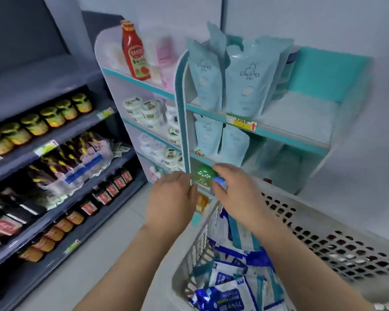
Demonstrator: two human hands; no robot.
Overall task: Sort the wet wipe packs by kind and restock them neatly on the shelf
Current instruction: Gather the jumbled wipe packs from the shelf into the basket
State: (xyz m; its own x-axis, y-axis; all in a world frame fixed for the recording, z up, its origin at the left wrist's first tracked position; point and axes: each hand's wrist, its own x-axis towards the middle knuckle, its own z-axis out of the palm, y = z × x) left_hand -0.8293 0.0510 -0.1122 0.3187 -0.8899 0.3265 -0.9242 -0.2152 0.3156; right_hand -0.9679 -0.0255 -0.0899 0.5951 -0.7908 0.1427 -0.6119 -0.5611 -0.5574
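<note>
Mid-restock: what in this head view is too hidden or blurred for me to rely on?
- Head view: whether the right hand grips the small blue item. Its fingers cover it.
- Lowest shelf row: the left hand and the right hand hide most of it, and the green item is blurred.
- Wet wipe packs in the basket: print blurred, cut by the bottom edge.
- Shelf tag: text too small.

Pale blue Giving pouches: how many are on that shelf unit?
6 pouches show: two in front on the top shelf, parts of two behind them, two on the shelf below. More may be hidden behind.
</note>
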